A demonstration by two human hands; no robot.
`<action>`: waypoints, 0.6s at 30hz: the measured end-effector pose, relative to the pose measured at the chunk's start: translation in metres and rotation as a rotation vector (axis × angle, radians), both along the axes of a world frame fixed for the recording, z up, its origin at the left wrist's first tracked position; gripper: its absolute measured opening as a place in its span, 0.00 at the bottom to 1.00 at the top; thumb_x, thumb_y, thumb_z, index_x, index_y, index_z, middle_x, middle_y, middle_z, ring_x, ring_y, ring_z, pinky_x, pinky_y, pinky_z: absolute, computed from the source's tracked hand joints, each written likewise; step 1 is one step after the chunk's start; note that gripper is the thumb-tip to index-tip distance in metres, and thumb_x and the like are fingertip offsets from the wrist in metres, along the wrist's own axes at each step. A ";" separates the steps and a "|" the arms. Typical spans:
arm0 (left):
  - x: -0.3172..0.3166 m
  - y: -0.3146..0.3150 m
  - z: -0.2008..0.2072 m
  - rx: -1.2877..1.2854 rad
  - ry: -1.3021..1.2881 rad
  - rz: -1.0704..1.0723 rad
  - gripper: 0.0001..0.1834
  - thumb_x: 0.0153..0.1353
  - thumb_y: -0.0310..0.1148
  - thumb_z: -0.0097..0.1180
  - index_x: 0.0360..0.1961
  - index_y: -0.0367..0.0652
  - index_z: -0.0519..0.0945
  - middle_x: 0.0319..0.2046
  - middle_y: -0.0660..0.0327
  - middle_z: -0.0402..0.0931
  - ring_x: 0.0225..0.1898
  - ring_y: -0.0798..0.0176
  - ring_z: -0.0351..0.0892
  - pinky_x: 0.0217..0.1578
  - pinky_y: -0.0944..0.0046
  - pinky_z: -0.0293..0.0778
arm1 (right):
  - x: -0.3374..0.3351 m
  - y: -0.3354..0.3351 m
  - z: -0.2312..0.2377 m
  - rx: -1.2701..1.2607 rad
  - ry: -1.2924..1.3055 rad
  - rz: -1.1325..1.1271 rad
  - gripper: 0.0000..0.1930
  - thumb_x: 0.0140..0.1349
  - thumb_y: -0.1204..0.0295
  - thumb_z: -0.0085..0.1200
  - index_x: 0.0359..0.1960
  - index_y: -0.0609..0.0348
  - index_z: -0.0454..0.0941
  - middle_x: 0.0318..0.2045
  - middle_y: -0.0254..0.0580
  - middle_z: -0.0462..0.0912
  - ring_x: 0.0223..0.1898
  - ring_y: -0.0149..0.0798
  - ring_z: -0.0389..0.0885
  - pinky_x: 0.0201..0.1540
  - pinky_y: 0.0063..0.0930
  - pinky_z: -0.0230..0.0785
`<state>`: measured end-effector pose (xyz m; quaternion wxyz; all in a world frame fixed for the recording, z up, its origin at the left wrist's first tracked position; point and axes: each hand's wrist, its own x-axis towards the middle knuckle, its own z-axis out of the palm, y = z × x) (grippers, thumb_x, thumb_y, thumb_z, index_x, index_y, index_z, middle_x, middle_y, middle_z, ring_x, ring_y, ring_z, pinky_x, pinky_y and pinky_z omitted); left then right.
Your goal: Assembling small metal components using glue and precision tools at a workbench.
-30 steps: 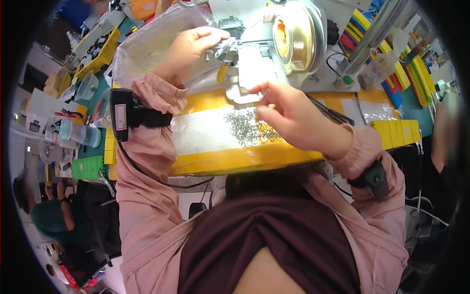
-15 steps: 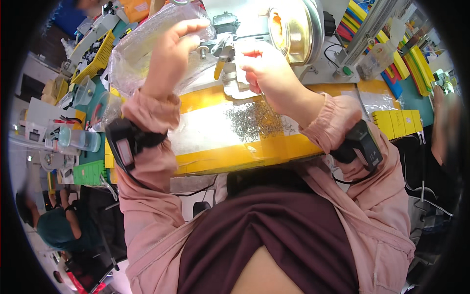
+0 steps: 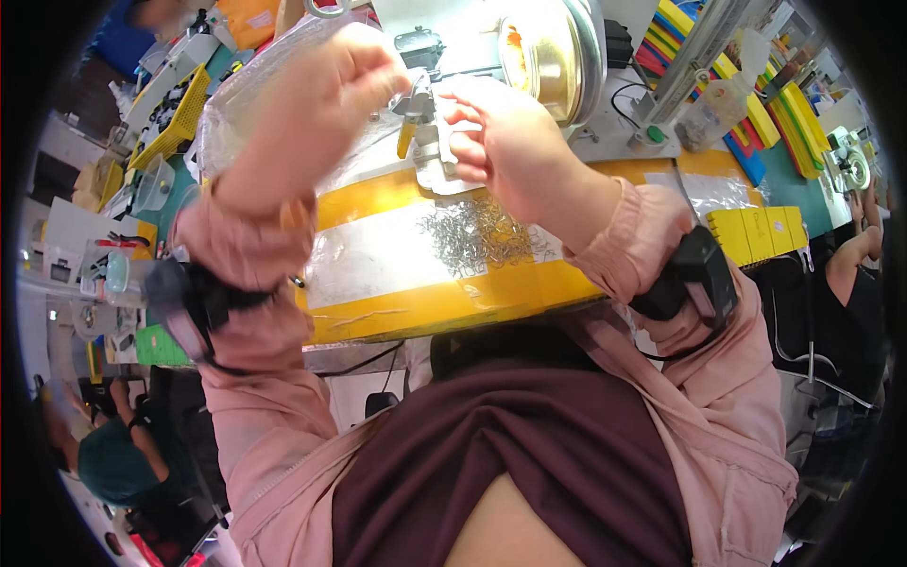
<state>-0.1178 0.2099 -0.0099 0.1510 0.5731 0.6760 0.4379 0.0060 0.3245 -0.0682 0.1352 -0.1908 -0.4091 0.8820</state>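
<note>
My right hand (image 3: pixel 510 132) lies at the right side of a small metal fixture (image 3: pixel 435 170), its fingers curled against it; what they hold, if anything, is hidden. My left hand (image 3: pixel 345 90) is raised at the fixture's upper left, blurred, with fingers curled together in a pinch. Nothing in that pinch can be made out. A clamp with a yellow-tipped lever (image 3: pixel 406 140) stands on the fixture between both hands. Just in front of it, many small metal pieces (image 3: pixel 477 234) lie loose in a heap on a white sheet (image 3: pixel 364 260) edged with yellow tape.
Behind my right hand stands a round brass-coloured bowl (image 3: pixel 543 61) on a machine with a green button (image 3: pixel 656 135). Clear plastic wrap (image 3: pixel 241 123) lies left of the fixture. Yellow bins (image 3: pixel 756 233) line the right side. Other people sit at both sides.
My left hand's fingers have gone from spread to curled, and its forearm has swung left. My right hand's fingers have shifted along the fixture's side. The view has moved slightly.
</note>
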 end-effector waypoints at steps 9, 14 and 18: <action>0.029 -0.004 -0.047 0.357 0.682 0.093 0.09 0.45 0.25 0.58 0.30 0.42 0.75 0.39 0.54 0.68 0.43 0.50 0.64 0.44 0.58 0.63 | -0.027 0.019 -0.028 0.362 0.061 -0.052 0.04 0.58 0.74 0.44 0.26 0.57 0.68 0.21 0.30 0.65 0.16 0.25 0.58 0.18 0.16 0.52; -0.043 0.038 -0.031 0.109 0.285 0.238 0.12 0.51 0.38 0.52 0.24 0.39 0.77 0.18 0.61 0.71 0.23 0.70 0.66 0.25 0.69 0.63 | -0.028 0.016 -0.035 1.366 0.087 -0.234 0.11 0.58 0.68 0.41 0.34 0.62 0.71 0.30 0.44 0.73 0.24 0.36 0.71 0.22 0.26 0.65; -0.051 0.074 -0.024 -0.218 -0.064 0.177 0.14 0.50 0.41 0.54 0.26 0.40 0.79 0.19 0.65 0.71 0.24 0.74 0.65 0.23 0.72 0.61 | -0.009 0.014 -0.022 1.097 0.042 -0.192 0.10 0.58 0.70 0.42 0.37 0.63 0.70 0.31 0.41 0.73 0.25 0.34 0.72 0.24 0.24 0.65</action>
